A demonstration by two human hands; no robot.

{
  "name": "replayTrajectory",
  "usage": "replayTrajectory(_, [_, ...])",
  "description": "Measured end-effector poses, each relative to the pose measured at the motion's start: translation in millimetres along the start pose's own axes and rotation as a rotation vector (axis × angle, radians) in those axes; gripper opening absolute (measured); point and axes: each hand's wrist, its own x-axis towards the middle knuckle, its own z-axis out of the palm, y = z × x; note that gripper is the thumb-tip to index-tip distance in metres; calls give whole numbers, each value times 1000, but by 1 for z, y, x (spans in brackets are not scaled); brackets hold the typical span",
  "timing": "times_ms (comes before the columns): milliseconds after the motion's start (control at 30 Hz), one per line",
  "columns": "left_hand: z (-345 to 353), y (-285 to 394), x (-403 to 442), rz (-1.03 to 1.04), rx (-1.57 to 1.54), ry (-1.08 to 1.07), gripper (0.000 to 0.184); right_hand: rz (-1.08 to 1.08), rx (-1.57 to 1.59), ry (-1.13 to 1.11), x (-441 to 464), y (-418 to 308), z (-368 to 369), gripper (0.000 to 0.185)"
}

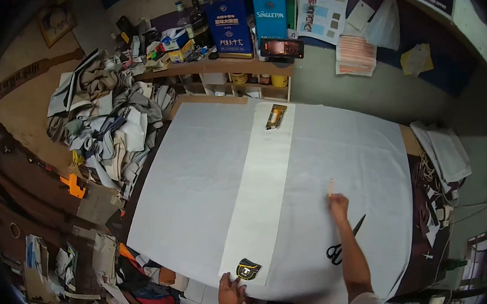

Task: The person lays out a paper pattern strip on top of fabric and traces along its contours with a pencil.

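Note:
A pale cream strip runs lengthwise over a large light grey sheet on the table. Resting at the near end of the strip is a black and yellow tape measure. My left hand is beside it at the sheet's near edge, fingers apart, close to or touching the tape measure. Over the right half of the sheet, my right hand is closed on a thin yellow pencil-like stick. Black scissors lie partly behind my right forearm. A brass-coloured and black hand tool sits at the strip's far end.
Heaped fabric scraps stand at the left. Behind the table, a shelf bears boxes, bottles and a phone. Folded white material and cords are at the right edge. More scraps and clutter fill the lower left.

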Motion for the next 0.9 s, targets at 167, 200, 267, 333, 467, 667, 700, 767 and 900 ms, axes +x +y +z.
replayTrajectory(167, [-11,-3,0,-1,70,-139,59,361,609,-281,-158,-83,48,42])
replayTrajectory(200, [-13,-1,1,25,120,-157,65,417,709,-346,-185,-97,57,45])
replayTrajectory(267, [-3,-15,-6,75,197,-151,75,461,817,-394,-233,-119,75,48])
replayTrajectory(333, [-10,-19,-8,95,176,-175,74,545,920,-599,-274,-136,92,51])
replayTrajectory(467, [-14,-25,-14,84,100,-215,73,566,978,-847,-333,-163,125,55])
replayTrajectory(667, [-15,-28,-24,100,120,-227,77,587,926,-1014,-389,-198,159,50])
replayTrajectory(700, [-11,-31,-26,97,118,-225,77,592,962,-1079,-395,-198,164,49])
replayTrajectory(767, [1,-37,-21,92,223,-263,75,636,966,-1117,-410,-198,171,48])
replayTrajectory(900, [29,-52,-11,15,9,-360,70,748,973,-1203,-428,-187,188,34])
